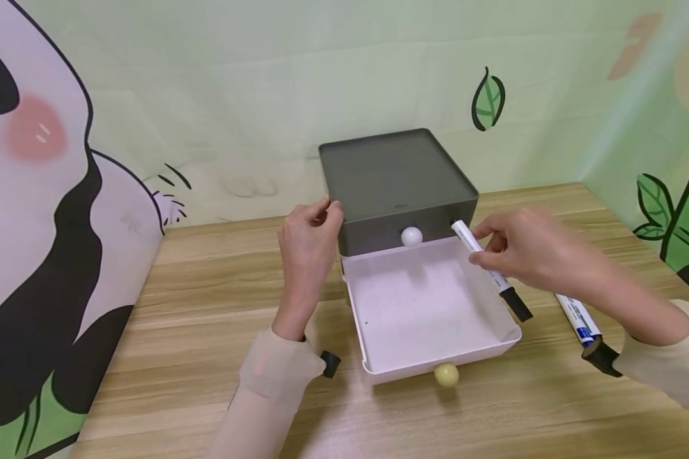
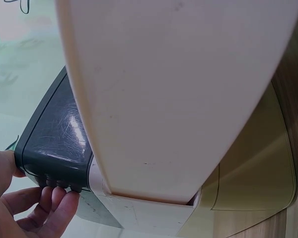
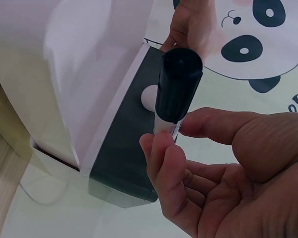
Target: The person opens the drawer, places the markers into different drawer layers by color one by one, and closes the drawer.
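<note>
A small drawer unit with a dark grey top drawer [image 1: 399, 172] stands on the table, a white knob [image 1: 411, 237] on its front. Below it, a white drawer [image 1: 436, 370] is pulled far out, with a yellow knob [image 1: 446, 375] at its front. My left hand [image 1: 312, 239] grips the left edge of the dark grey part, fingers and thumb round its corner in the left wrist view. Over the white drawer's right side, my right hand [image 1: 522, 248] pinches a white marker [image 1: 488, 264] with a black cap [image 3: 178, 84]. The marker is tilted, cap toward me.
White markers with blue marks [image 1: 580, 319] lie on the wooden table [image 1: 218, 331] by the right forearm, partly hidden by the wrist camera. A yellowish lower layer [image 2: 256, 163] of the unit sits under the white drawer. A printed cloth [image 1: 235, 115] hangs behind the table.
</note>
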`<move>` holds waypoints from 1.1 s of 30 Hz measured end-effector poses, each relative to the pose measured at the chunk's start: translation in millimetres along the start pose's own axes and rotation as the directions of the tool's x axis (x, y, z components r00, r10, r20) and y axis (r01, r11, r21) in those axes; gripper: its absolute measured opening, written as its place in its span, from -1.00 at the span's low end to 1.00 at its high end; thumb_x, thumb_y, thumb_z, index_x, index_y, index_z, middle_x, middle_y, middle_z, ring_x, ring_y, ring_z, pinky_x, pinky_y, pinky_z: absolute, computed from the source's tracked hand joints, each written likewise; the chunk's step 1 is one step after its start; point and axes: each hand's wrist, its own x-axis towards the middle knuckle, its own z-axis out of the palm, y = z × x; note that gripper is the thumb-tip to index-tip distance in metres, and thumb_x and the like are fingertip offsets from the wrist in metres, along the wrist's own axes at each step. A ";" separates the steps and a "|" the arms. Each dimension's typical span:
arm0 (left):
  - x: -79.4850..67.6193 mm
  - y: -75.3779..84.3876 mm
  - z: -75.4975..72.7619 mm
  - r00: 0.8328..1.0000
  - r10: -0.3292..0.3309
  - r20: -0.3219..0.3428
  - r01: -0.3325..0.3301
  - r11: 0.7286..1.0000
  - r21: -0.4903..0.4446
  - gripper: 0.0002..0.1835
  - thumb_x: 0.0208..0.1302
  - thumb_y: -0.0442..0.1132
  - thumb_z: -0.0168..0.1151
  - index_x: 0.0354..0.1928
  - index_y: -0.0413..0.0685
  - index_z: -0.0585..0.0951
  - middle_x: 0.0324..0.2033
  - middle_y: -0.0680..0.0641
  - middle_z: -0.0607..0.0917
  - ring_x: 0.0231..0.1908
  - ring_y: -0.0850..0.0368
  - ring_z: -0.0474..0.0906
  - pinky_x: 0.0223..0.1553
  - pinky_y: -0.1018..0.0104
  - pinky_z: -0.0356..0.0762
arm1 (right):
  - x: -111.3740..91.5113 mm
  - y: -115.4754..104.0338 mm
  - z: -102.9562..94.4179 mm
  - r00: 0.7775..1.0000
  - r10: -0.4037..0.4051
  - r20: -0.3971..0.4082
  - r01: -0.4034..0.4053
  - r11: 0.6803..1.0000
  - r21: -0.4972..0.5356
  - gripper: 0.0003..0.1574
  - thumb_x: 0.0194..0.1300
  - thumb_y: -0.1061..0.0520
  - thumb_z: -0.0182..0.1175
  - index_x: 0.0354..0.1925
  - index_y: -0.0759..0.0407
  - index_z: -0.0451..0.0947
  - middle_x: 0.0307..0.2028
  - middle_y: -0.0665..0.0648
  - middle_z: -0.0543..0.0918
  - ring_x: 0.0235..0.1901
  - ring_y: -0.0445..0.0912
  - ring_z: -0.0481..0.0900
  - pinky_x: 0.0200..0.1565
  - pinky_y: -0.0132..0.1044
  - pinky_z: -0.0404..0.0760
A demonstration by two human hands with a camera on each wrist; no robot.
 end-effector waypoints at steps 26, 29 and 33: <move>-0.6 0.4 1.0 1.000 -0.005 0.002 0.005 1.000 0.002 -0.68 0.32 -0.16 0.31 0.03 -0.13 0.79 -0.28 -0.15 0.77 -0.26 0.01 0.71 -0.16 0.11 0.62 | 3.9 11.7 16.6 1.000 -0.028 -0.007 0.027 0.999 -0.016 -0.49 0.27 0.15 0.43 0.03 0.53 0.61 -0.42 0.08 0.76 -0.55 -0.15 0.63 -0.43 -0.21 0.60; -0.8 0.5 0.6 1.000 -0.011 0.002 0.011 1.000 0.001 -0.68 0.32 -0.15 0.31 0.04 -0.12 0.79 -0.28 -0.15 0.77 -0.26 0.01 0.71 -0.15 0.12 0.62 | 3.4 14.4 14.6 1.000 0.001 0.005 -0.001 1.000 -0.011 -0.48 0.30 0.13 0.42 0.06 0.51 0.61 -0.41 0.07 0.75 -0.52 -0.13 0.64 -0.42 -0.20 0.61; -0.7 0.1 0.2 1.000 -0.009 -0.001 0.009 1.000 0.001 -0.68 0.31 -0.15 0.32 0.03 -0.12 0.79 -0.28 -0.14 0.77 -0.26 0.01 0.71 -0.15 0.12 0.62 | 1.5 20.7 11.9 1.000 0.006 0.003 -0.006 1.000 -0.006 -0.47 0.31 0.12 0.40 0.06 0.52 0.60 -0.41 0.06 0.75 -0.49 -0.12 0.64 -0.42 -0.19 0.61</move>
